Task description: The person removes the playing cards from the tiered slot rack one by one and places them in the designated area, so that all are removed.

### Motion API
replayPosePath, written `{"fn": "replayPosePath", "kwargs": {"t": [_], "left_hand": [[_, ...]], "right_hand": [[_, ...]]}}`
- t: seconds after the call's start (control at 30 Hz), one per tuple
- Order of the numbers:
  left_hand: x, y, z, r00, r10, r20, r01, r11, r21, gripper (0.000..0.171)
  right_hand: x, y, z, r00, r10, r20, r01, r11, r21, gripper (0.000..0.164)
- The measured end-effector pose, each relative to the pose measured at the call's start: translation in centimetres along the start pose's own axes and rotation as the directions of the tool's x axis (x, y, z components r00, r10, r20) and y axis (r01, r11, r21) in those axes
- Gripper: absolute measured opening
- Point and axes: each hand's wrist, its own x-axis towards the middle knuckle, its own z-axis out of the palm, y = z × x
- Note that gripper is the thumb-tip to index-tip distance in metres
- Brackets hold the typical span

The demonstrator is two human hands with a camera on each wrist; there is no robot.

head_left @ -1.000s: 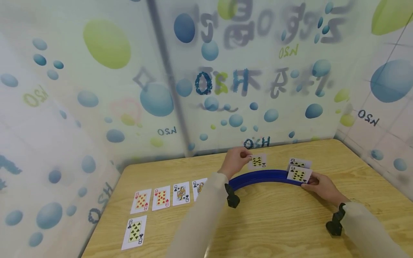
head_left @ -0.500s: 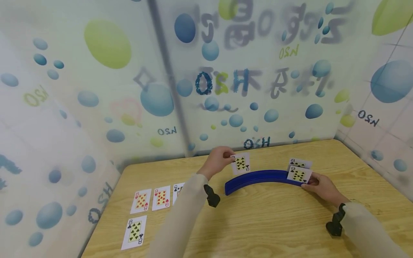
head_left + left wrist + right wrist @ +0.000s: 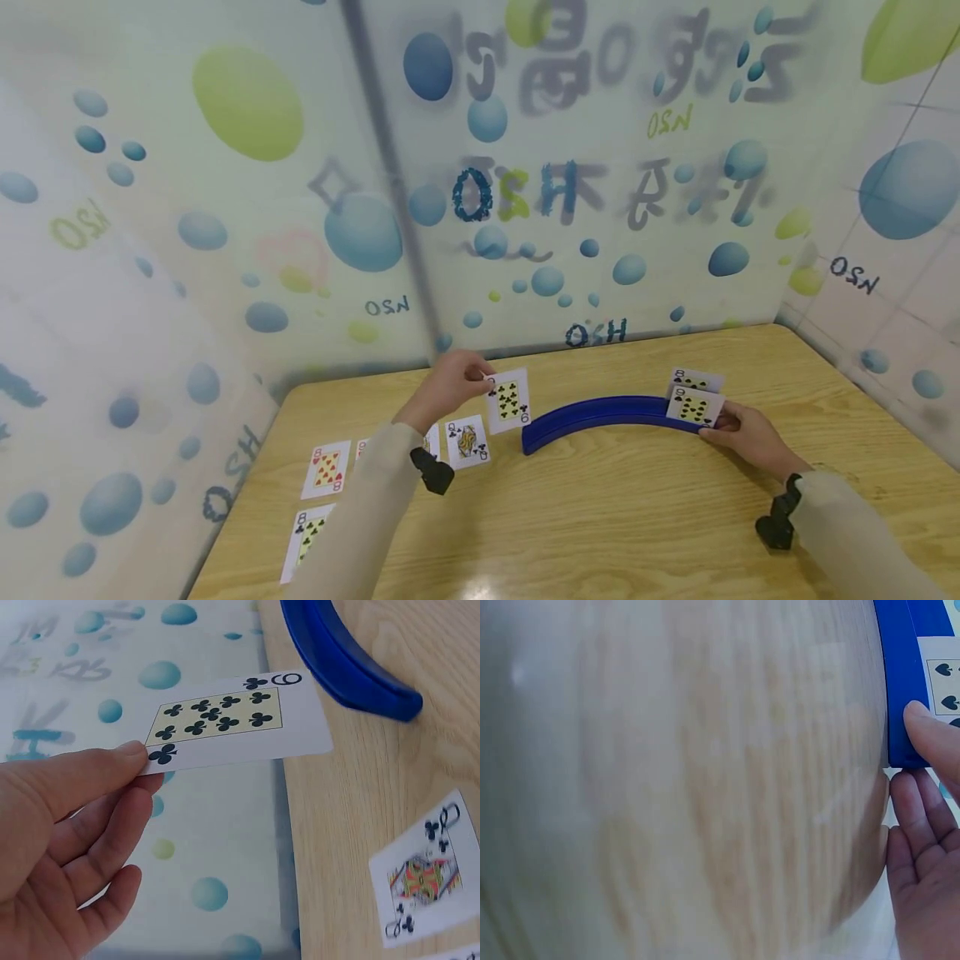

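Between thumb and fingers, my left hand (image 3: 450, 387) pinches a nine of clubs (image 3: 508, 401) by its edge, face toward me. The raised card hangs by the left end of a curved blue card holder (image 3: 592, 412); beneath my hand lies a queen of clubs (image 3: 424, 876). At the holder's other end, my right hand (image 3: 752, 437) grips it, thumb in front on the blue rim (image 3: 904, 727) and fingers behind. A nine of spades (image 3: 694, 407) stands in the holder beside that thumb, with an eight of spades (image 3: 697, 379) showing behind it.
On the table's left side lie an eight of hearts (image 3: 327, 469) and, below it, an eight of clubs (image 3: 303, 537) partly under my left sleeve (image 3: 352, 508). Other face-up cards are mostly hidden by that arm. A bubble-patterned wall (image 3: 525, 292) borders the table's back edge.
My left hand has carried the nine of clubs leftward, from behind the holder to past its left end. The sleeve now covers different cards. My right hand stays on the holder.
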Motion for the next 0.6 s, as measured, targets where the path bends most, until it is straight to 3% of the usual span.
{"fn": "replayPosePath", "kwargs": {"t": [0.23, 0.6], "left_hand": [[-2.1, -0.9, -1.6, 1.000, -0.029, 0.006, 0.029, 0.998, 0.062, 0.008], [-5.0, -3.0, -3.1, 0.995, -0.076, 0.059, 0.073, 0.996, 0.057, 0.009]], "right_hand": [[0.0, -0.1, -0.1, 1.000, 0.002, 0.003, -0.002, 1.000, -0.001, 0.055], [0.0, -0.2, 0.0, 1.000, -0.004, 0.001, 0.004, 1.000, -0.011, 0.055]]}}
